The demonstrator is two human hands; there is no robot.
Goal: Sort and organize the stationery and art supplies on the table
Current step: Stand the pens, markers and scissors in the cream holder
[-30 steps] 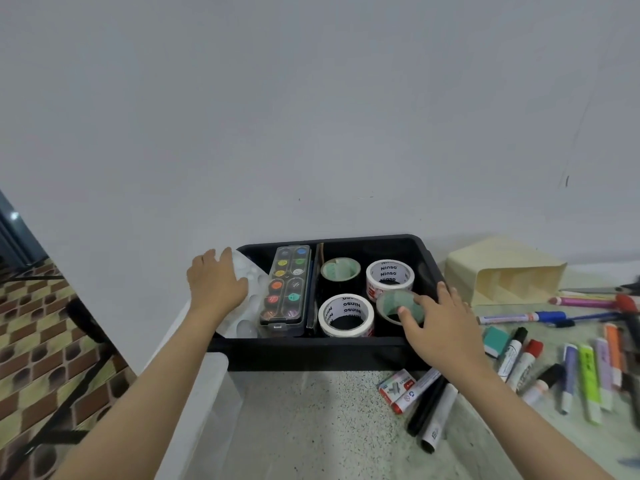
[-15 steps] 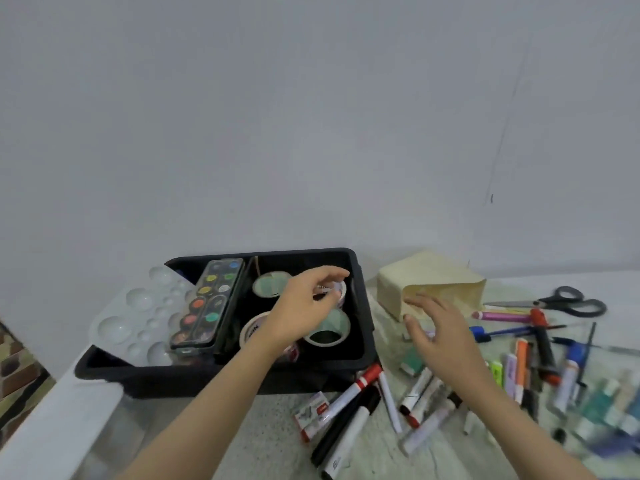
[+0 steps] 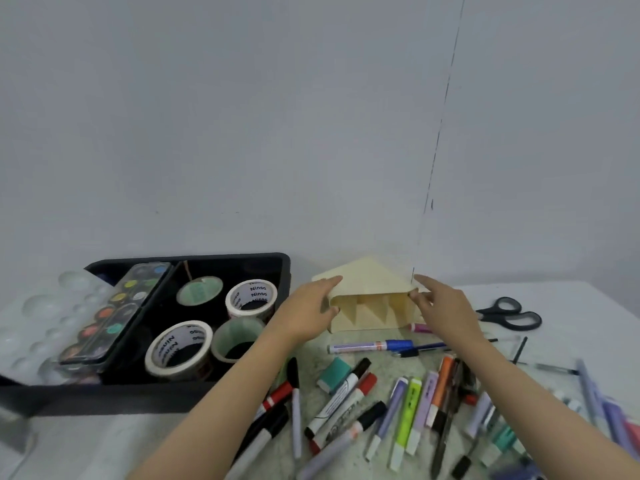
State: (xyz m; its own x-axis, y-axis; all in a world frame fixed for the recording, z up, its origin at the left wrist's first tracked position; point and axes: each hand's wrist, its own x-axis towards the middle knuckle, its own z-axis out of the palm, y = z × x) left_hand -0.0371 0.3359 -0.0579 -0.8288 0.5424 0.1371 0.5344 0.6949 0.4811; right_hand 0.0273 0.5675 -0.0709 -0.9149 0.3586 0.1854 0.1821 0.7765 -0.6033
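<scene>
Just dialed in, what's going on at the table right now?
A person is sorting stationery. Both hands are at the cream organizer, which lies on its side near the wall: the left hand at its left edge, the right hand at its right corner. It looks empty. The black bin already holds four tape rolls and a paint set. Markers, an eraser and scissors lie loose on the table.

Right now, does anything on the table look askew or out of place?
Yes: the cream pen organizer lies tipped on its side, its slots facing the camera, with the left hand and right hand at its ends.
</scene>
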